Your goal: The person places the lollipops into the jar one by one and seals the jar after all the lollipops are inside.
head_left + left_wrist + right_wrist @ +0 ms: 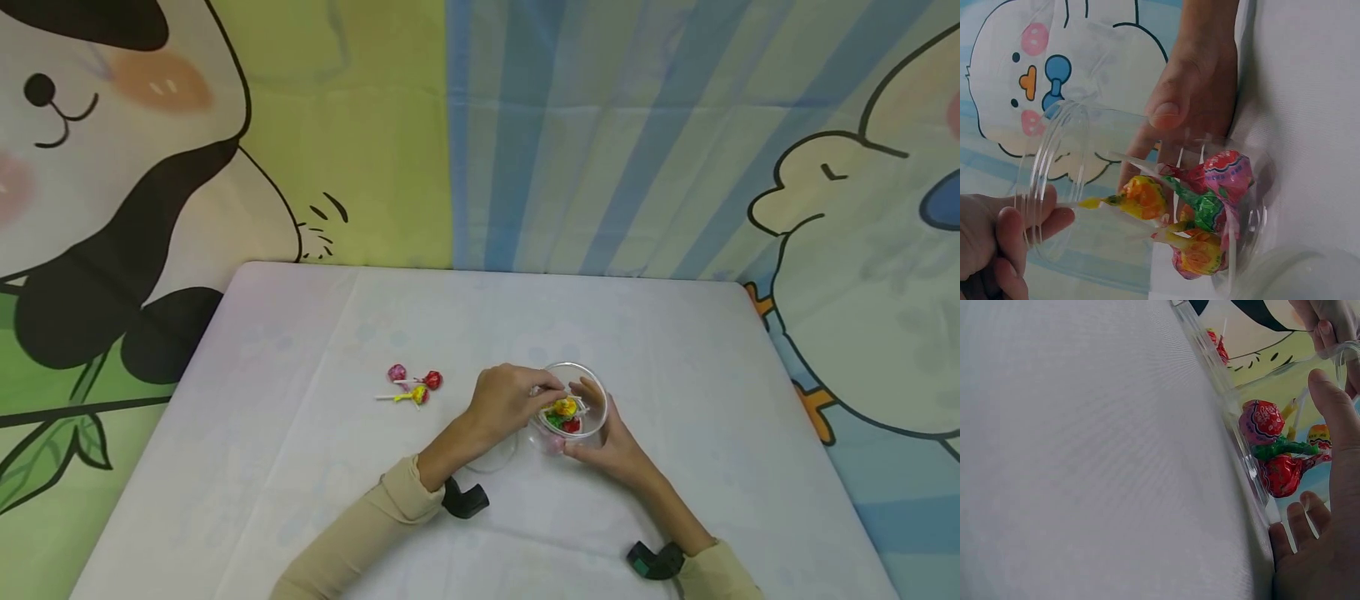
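Note:
My left hand (504, 398) reaches over the mouth of a clear plastic jar (1107, 134). Its fingers pinch the stick of a yellow lollipop (1142, 197), whose wrapped head hangs inside the jar. With thumb and fingers curved round the jar's side, my right hand (618, 448) holds it upright on the table. In the left wrist view, a pink lollipop (1229, 172), a green-wrapped one (1208, 211) and another yellow one (1200, 255) lie low in the jar. Red wrappers (1283, 476) also show through the wall in the right wrist view.
Left of the jar, a pink lollipop (397, 372), a red one (432, 380) and a yellow one (420, 395) lie together on the white-covered table (300, 483). A clear round lid (497, 458) lies near the left wrist. A cartoon-printed cloth (390, 167) hangs behind.

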Action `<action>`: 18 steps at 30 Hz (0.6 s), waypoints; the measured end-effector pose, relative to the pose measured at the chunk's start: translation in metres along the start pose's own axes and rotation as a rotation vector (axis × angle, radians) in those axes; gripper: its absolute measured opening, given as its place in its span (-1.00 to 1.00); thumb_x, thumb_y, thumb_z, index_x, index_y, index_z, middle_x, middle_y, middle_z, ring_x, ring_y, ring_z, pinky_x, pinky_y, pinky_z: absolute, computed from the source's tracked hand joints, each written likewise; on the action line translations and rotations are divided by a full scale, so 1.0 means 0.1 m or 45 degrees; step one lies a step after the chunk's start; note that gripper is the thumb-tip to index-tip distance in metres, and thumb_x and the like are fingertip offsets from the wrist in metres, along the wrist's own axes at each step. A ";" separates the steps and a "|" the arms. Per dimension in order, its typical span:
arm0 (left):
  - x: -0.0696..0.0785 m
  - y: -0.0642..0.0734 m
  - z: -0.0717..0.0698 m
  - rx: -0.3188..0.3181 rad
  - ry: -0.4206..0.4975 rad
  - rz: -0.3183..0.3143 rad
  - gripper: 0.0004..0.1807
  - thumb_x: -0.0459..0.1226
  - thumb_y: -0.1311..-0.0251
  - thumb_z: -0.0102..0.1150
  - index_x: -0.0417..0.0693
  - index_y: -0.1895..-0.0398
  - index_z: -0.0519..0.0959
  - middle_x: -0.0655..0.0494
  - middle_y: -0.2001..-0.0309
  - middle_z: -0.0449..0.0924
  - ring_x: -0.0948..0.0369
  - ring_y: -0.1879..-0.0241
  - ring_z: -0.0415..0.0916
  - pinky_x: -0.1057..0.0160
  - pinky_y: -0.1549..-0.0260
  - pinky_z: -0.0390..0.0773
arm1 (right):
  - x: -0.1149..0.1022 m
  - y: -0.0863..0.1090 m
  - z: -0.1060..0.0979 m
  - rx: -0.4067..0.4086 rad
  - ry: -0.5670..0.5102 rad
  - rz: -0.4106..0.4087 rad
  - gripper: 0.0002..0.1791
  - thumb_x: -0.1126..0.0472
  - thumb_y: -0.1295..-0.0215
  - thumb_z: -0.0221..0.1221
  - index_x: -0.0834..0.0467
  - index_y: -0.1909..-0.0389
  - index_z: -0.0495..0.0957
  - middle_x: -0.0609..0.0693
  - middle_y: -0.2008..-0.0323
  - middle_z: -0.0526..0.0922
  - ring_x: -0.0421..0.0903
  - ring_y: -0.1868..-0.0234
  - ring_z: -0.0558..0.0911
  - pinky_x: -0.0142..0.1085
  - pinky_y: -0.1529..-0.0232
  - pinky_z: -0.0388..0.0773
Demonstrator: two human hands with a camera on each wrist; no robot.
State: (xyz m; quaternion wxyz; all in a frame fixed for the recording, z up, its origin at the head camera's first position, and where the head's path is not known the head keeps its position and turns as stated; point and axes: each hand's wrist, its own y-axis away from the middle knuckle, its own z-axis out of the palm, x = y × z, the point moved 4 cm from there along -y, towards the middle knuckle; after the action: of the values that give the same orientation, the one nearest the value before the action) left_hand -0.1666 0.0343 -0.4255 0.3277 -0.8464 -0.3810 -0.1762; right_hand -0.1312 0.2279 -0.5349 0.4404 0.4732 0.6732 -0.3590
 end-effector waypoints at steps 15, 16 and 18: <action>0.11 -0.04 -0.02 -0.349 -0.046 -0.146 -0.78 -0.10 -0.24 0.24 0.13 0.10 0.73 0.28 0.41 0.74 0.45 0.67 0.43 0.46 0.65 0.28 | 0.01 0.00 -0.02 -0.021 -0.017 0.000 0.13 0.36 0.02 0.41 0.02 -0.51 -0.07 0.14 -0.44 0.20 -0.37 -0.39 0.20 0.40 -0.34 -0.09; 0.11 -0.01 -0.07 -0.318 -0.038 -0.148 -0.76 -0.10 -0.25 0.24 0.13 0.06 0.71 0.27 0.32 0.75 0.45 0.65 0.45 0.47 0.63 0.30 | 0.02 0.00 -0.02 -0.023 -0.016 0.001 0.13 0.35 0.01 0.41 0.00 -0.51 -0.07 0.14 -0.44 0.20 -0.29 -0.42 0.20 0.40 -0.34 -0.08; 0.11 0.06 -0.19 -0.226 0.002 -0.137 -0.71 -0.13 -0.25 0.24 0.11 -0.02 0.67 0.22 0.13 0.73 0.44 0.63 0.49 0.49 0.60 0.35 | 0.01 0.00 -0.01 -0.026 -0.025 0.002 0.13 0.35 0.00 0.41 -0.01 -0.51 -0.07 0.15 -0.44 0.20 -0.07 -0.46 0.19 0.40 -0.35 -0.08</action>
State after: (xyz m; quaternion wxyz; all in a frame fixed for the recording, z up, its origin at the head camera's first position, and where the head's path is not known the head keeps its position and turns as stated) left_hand -0.1563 0.0244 -0.4085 0.2418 -0.8504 -0.4084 -0.2272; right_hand -0.1319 0.2297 -0.5357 0.4519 0.4658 0.6722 -0.3564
